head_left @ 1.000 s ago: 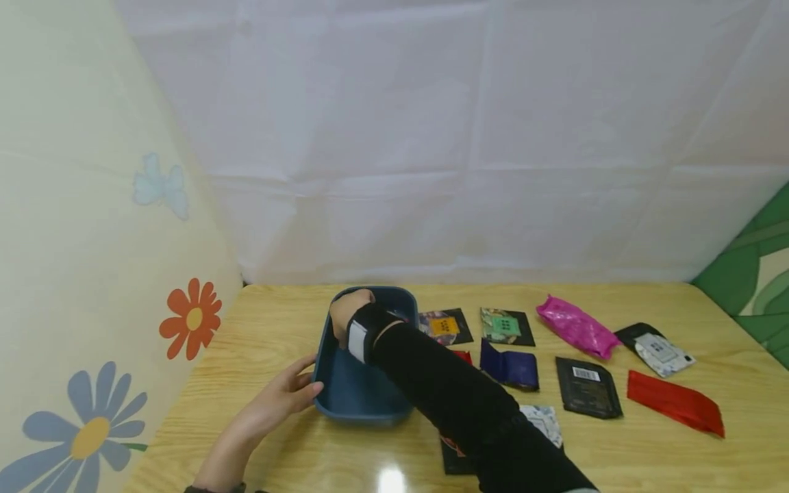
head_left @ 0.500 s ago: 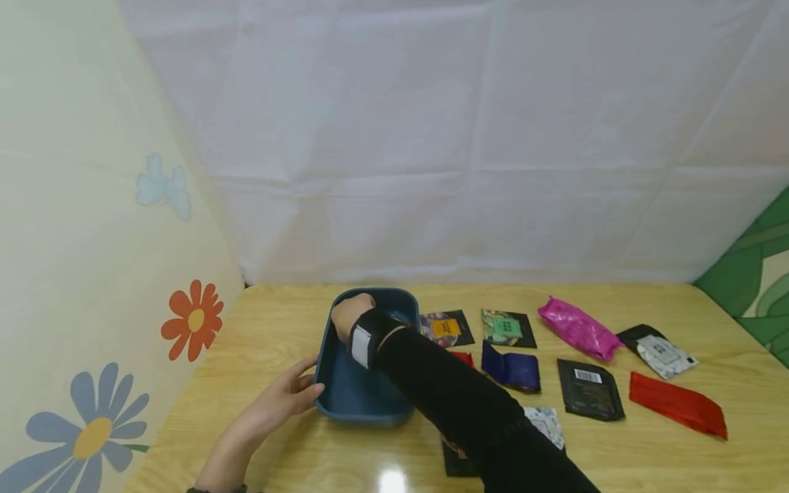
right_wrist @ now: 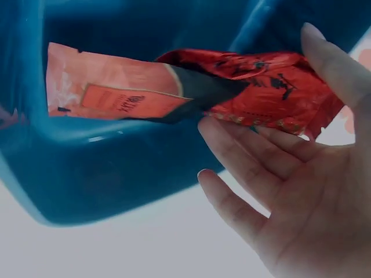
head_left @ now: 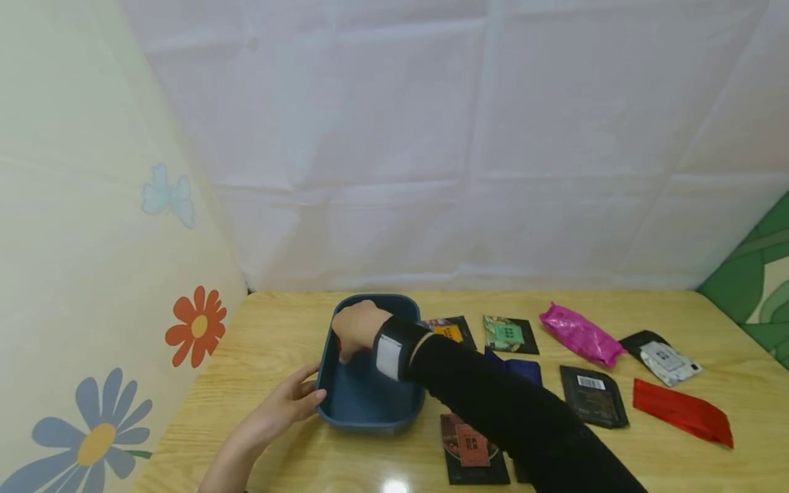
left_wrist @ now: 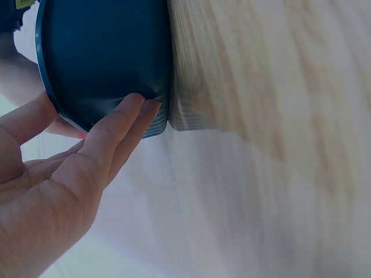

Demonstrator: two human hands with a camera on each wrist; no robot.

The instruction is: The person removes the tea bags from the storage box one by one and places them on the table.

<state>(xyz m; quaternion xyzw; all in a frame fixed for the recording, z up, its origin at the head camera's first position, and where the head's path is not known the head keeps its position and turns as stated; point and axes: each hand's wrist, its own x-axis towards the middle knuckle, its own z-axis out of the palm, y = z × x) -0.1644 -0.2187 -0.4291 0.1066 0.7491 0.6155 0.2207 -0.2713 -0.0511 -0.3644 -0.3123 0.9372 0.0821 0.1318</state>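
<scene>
My left hand (head_left: 277, 411) rests against the left side of a dark blue plastic bin (head_left: 370, 422). In the left wrist view, its straight fingers (left_wrist: 113, 130) press the outer wall, and the thumb touches the rim. My right hand (head_left: 357, 327) is down inside the bin. The right wrist view shows its thumb and fingers spread apart around a shiny red packet (right_wrist: 266, 87), with no firm grip visible. Overlapping that packet is an orange-and-black sachet (right_wrist: 124, 90). Both packets are hidden in the head view.
Right of the bin lie several packets, including a pink one (head_left: 582, 334), a green-labelled one (head_left: 510, 334), a black one (head_left: 593, 397), a red one (head_left: 684, 413) and a black one with a red label (head_left: 473, 450). My right sleeve (head_left: 511, 404) crosses over others.
My right hand has shifted slightly right and back within the bin, and its forearm has swung right, uncovering the red-labelled packet. The left hand keeps its place on the bin.
</scene>
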